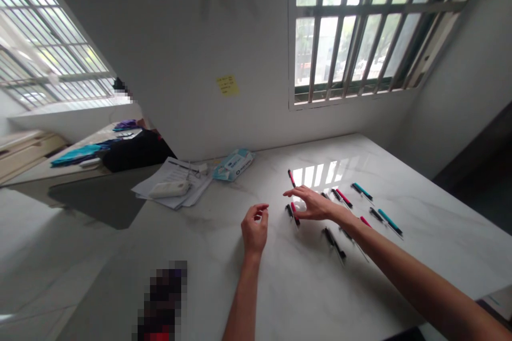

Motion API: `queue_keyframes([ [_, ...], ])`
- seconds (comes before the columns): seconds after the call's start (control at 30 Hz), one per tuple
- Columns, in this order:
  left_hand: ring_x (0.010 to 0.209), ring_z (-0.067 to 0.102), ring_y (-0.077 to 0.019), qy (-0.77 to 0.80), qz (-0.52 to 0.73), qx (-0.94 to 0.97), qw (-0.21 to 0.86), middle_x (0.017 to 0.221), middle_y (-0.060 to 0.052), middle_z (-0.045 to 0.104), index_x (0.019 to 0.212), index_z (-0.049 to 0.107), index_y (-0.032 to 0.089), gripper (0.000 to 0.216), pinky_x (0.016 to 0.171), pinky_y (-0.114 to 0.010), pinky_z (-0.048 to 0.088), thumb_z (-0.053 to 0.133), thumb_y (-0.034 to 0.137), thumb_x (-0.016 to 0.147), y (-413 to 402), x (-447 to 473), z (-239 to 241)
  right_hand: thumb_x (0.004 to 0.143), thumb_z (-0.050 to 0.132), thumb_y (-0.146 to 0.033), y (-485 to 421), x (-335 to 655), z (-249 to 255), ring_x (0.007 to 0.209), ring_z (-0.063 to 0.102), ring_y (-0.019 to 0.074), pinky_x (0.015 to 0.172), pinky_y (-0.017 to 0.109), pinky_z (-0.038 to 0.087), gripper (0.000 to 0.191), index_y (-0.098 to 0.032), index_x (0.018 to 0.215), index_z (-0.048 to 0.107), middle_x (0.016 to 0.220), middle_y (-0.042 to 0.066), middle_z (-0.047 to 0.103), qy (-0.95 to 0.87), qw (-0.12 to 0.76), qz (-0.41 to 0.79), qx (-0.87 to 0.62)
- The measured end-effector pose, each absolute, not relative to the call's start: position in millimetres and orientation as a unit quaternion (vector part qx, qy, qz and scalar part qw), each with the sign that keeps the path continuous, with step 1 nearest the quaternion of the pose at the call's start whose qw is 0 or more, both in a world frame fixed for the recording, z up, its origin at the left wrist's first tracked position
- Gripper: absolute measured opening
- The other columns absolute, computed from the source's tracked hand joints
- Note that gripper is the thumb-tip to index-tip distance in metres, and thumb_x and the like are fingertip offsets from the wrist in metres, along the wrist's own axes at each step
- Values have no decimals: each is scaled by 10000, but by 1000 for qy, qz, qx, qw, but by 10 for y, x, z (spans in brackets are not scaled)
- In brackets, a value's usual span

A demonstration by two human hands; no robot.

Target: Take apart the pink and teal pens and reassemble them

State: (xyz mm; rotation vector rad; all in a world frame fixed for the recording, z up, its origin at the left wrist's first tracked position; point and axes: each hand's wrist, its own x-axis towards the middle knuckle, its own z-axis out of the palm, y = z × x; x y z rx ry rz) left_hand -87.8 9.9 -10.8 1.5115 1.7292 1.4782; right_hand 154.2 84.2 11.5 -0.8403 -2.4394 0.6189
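My right hand (314, 204) is over the left part of a spread of pens, its thumb and fingers apart and nothing seen between them. By its thumb lies a red and black pen (295, 214); another red and black pen (290, 176) shows past the fingertips, partly hidden. Near the wrist are a red pen (344, 198) and a mostly covered red one (365, 221). Black pens (334, 243) rest below the forearm, and teal pens (390, 221) to its right. Loosely curled, my left hand (255, 229) is apart from the pens, holding nothing visible.
A blue and white wipes packet (234, 164) lies against the wall, beside papers (176, 176) with a white object (170, 188) on them. A yellow sticky note (228, 85) is on the wall. The marble-patterned table (296, 282) reaches a barred window's wall.
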Motion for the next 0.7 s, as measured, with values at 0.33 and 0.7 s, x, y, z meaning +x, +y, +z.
queue_keyframes([
  [0.33, 780, 703, -187, 615, 530, 550, 196, 970, -65, 793, 938, 772, 212, 198, 735, -308, 561, 600, 298, 892, 74, -849, -87, 777, 770, -183, 893, 1423, 169, 1202, 573, 297, 1045, 436, 507, 705, -214, 1456, 584, 1289, 121, 682, -914, 168, 232, -288],
  [0.7, 783, 688, -175, 619, 513, 566, 184, 988, -53, 783, 979, 771, 222, 184, 774, -312, 556, 615, 300, 919, 58, -831, -99, 782, 770, -130, 890, 1365, 217, 1120, 620, 295, 993, 429, 523, 647, -187, 1409, 622, 1186, 131, 717, -911, 196, 191, -307],
])
